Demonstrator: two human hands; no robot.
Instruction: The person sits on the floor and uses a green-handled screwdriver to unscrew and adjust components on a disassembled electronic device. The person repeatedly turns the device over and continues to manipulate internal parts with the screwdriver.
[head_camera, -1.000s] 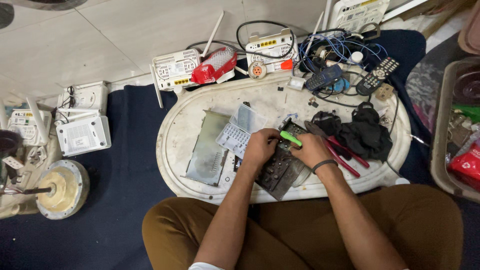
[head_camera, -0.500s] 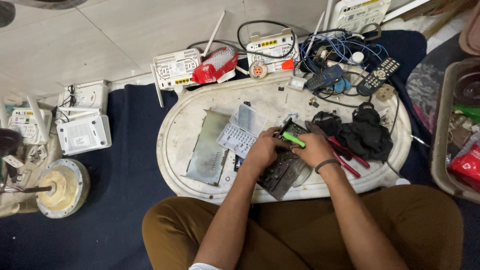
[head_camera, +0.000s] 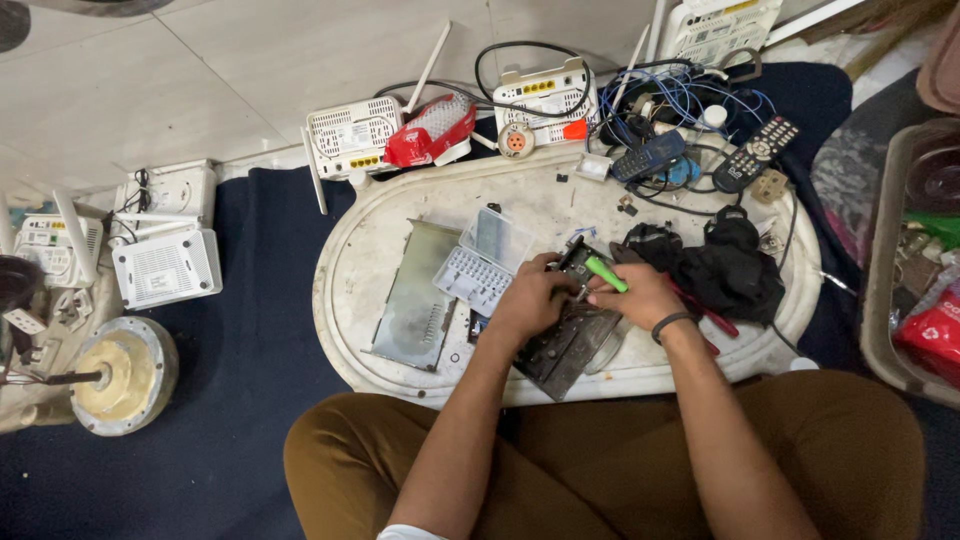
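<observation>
Fingers of the right hand (head_camera: 640, 295) are curled around a green-handled screwdriver (head_camera: 606, 274), whose handle sticks out toward the upper left between thumb and forefinger; its tip is hidden. Just beside it, the left hand (head_camera: 530, 297) has its fingers bent down and pressed onto a dark circuit board (head_camera: 562, 345), pinning it against the tray; whether they pinch a small part at the board's upper end cannot be told. That board lies tilted on the near side of a white oval tray (head_camera: 370, 250), right in front of the person's lap. Left of the hands sit an open clear plastic parts box (head_camera: 485, 260) and a grey metal plate (head_camera: 415, 295). Right of them lie a heap of black cloth (head_camera: 720, 265) and red-handled pliers (head_camera: 700, 310). At the tray's far edge rest a remote control (head_camera: 755, 153), a blue handset (head_camera: 648, 156) and tangled wires (head_camera: 680, 100). Beyond, white routers (head_camera: 350, 135) stand on the floor, more at left.
</observation>
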